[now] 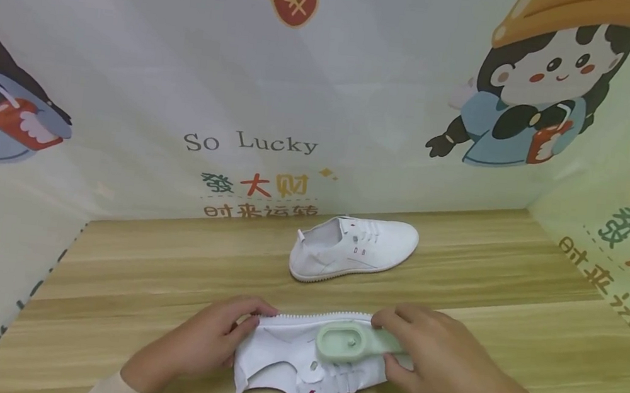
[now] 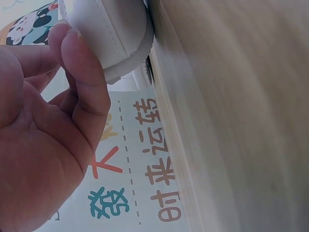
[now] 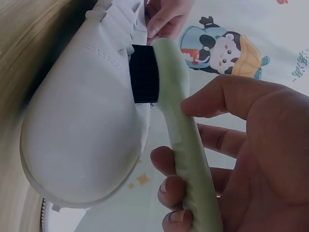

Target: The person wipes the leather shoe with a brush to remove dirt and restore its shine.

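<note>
A white lace-up shoe [image 1: 275,342] lies tilted on its side on the wooden surface, its opening toward me. My left hand [image 1: 207,341] grips it by the heel; in the left wrist view, thumb and finger pinch the heel end of the shoe [image 2: 108,31]. My right hand [image 1: 438,363] holds a light green brush [image 1: 342,343] by its handle, fingers curled round it. In the right wrist view, the brush's dark bristles [image 3: 145,75] meet the side of the shoe [image 3: 79,130] near the laces.
A second white shoe [image 1: 384,249] stands upright farther back, toe to the right. Behind it rises a printed backdrop [image 1: 389,134] with cartoon figures and lettering, and more backdrop closes off both sides. Wood-grain tabletop [image 1: 143,262] lies around the shoes.
</note>
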`<state>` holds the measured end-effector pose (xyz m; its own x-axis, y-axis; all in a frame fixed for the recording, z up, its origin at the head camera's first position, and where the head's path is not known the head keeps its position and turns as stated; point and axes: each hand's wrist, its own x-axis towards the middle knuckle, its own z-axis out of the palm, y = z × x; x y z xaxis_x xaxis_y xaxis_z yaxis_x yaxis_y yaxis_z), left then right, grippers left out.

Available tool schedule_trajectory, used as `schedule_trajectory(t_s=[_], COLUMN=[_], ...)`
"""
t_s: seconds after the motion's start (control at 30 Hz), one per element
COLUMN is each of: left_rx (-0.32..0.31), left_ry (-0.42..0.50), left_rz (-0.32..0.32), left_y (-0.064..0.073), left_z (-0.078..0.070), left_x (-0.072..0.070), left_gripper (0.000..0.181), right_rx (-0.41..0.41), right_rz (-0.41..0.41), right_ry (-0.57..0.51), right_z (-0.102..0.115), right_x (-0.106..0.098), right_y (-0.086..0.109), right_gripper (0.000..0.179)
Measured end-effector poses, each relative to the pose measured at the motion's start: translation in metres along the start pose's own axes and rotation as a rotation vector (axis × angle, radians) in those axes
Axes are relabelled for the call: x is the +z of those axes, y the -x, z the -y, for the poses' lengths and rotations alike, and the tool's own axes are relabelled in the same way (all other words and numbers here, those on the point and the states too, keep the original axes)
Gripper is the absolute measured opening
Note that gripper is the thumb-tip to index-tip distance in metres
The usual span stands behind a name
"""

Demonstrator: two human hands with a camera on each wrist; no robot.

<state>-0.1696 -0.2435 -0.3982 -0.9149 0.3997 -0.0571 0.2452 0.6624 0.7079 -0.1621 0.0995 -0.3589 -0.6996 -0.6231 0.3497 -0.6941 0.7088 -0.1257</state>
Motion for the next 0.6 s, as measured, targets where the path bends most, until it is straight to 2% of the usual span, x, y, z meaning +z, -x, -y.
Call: schedule_trajectory(t_s=[0.6], left_rx=[0.017], left_ry=[-0.007], left_rz=[-0.006], left_y=[0.0], left_z=[0.002], left_x=[0.0], left_gripper=[0.025], right_rx=[-0.053], right_rz=[-0.044], right_ry=[-0.031], right_z=[0.008], right_x=[0.015], right_y=[-0.002], right_gripper=[0.04])
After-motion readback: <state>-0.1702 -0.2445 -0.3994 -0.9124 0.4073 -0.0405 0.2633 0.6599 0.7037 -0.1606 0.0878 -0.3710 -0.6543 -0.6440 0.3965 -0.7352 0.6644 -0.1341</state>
